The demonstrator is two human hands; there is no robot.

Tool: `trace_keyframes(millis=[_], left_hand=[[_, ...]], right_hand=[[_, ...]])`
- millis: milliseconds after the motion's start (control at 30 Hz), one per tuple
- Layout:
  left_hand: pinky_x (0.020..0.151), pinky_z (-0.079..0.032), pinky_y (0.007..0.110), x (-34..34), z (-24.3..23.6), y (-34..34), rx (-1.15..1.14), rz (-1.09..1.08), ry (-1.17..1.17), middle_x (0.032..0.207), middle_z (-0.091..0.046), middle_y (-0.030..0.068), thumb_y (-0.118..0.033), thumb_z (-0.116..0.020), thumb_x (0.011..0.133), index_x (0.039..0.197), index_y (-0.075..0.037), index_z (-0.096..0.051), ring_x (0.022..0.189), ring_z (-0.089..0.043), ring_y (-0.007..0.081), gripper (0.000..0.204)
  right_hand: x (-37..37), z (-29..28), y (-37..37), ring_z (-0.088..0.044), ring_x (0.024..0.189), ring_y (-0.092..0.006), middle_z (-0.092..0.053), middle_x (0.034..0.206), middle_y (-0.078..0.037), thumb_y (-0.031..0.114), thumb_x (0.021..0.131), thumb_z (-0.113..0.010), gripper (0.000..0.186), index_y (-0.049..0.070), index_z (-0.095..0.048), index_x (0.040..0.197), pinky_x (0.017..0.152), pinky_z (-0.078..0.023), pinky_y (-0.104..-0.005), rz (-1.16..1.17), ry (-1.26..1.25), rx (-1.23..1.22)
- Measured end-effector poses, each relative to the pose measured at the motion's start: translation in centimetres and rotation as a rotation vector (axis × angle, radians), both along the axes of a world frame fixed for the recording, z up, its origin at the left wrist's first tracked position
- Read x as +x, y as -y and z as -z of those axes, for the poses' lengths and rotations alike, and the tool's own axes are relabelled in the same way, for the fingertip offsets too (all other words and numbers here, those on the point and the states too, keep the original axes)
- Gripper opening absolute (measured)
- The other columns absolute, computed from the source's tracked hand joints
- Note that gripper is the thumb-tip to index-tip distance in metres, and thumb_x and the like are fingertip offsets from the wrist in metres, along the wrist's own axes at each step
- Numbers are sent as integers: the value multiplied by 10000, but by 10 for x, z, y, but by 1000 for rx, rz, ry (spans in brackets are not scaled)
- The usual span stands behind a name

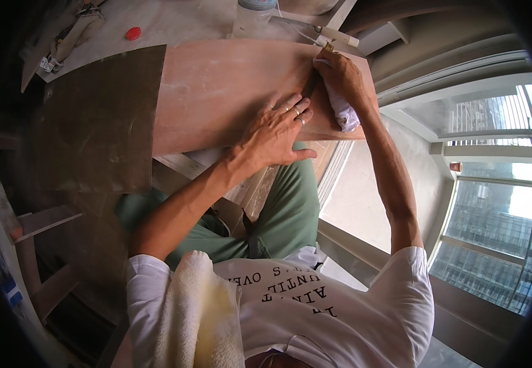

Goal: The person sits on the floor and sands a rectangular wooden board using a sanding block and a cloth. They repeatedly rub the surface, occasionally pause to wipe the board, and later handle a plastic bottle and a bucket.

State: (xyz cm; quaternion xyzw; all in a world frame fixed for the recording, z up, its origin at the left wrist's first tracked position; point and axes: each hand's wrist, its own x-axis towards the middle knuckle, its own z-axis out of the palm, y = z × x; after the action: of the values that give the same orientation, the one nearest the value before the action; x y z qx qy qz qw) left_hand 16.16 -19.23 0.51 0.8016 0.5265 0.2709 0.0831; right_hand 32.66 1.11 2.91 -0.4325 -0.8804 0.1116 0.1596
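Note:
A long reddish wooden board (pixel 210 92) with pale dust on it lies across the work surface, with a dark brown sheet (pixel 100 122) at its left end. My left hand (pixel 281 129) rests on the board with fingers spread and rings on them. At the board's right end, my right hand (pixel 339 73) is closed on a rolled pale cloth (pixel 345 113). A small yellowish-brown piece (pixel 328 47) pokes up by its fingertips; I cannot make out what it is. Under my left fingertips and toward the cloth runs a darker patch of wood.
Behind the board are a red lid (pixel 133 33), a clear jug (pixel 250 21), white tubes (pixel 342 37) and cluttered tools (pixel 69 34). My legs (pixel 284 202) are under the board. A towel (pixel 186 306) hangs over my left shoulder. Windows (pixel 486 214) are at the right, shelving (pixel 36 257) at the left.

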Motion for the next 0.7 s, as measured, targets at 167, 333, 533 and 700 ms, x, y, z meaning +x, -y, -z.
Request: trace_keyframes(millis=[167,333,533,700], left_hand=[[1272,-224,512,3,-6,1,-28,10,-18,1489,-545,168,-642,-729,830,1412,-46,-590,1474,-413,316,845],[1266,-235,514,2,-3,-1,11,-1,-11,1494,-541,173,-641,-727,832,1404,-35,-597,1468,-418,329,844],[1265,-232,514,2,-4,1,-12,14,-37,1484,-549,182,-654,-722,831,1383,-23,-619,1470,-414,338,844],[1264,-240,505,3,-5,-2,53,19,-35,1457,-567,196,-672,-719,823,1327,-11,-662,1462,-422,346,833]], right_hand=[[17,2,26,-710,991,-366,-746,1051,-167,240,967,-651,214,88,-733,1094,862,-545,-448,-224,-76,30],[3,-2,-21,-708,1008,-367,-747,1061,-162,243,961,-654,223,92,-730,1107,864,-544,-446,34,51,33],[20,15,24,-708,976,-376,-742,1020,-172,250,949,-677,233,88,-722,1110,855,-543,-457,-341,-123,115],[8,9,-25,-707,980,-375,-744,1026,-154,322,975,-627,269,96,-711,1093,841,-541,-470,19,-36,69]])
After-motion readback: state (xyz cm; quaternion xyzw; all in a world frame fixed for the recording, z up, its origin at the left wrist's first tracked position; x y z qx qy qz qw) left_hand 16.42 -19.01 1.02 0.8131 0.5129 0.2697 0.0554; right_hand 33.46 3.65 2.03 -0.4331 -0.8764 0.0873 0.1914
